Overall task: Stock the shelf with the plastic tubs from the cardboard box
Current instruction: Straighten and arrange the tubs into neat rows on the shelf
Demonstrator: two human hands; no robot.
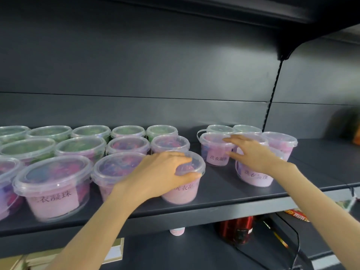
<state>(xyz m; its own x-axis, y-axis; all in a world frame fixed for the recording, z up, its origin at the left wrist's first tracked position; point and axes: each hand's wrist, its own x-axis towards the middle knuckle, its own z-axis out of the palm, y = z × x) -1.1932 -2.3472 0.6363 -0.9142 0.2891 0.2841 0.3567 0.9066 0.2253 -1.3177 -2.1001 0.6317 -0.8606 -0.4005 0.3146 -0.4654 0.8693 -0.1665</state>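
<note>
A dark grey metal shelf [220, 184] carried clear lidded plastic tubs [52, 184] packed in three touching rows on its left, green-filled at the back and pink-labelled in front, and, across a bare strip, a smaller cluster of tubs [280, 141] on its right.

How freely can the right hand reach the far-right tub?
Probably yes: the right hand is just left of the far-right tub and seems higher than its rim, so nothing appears to block a short move across.

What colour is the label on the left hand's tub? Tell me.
Tub label: pink, head view.
</note>
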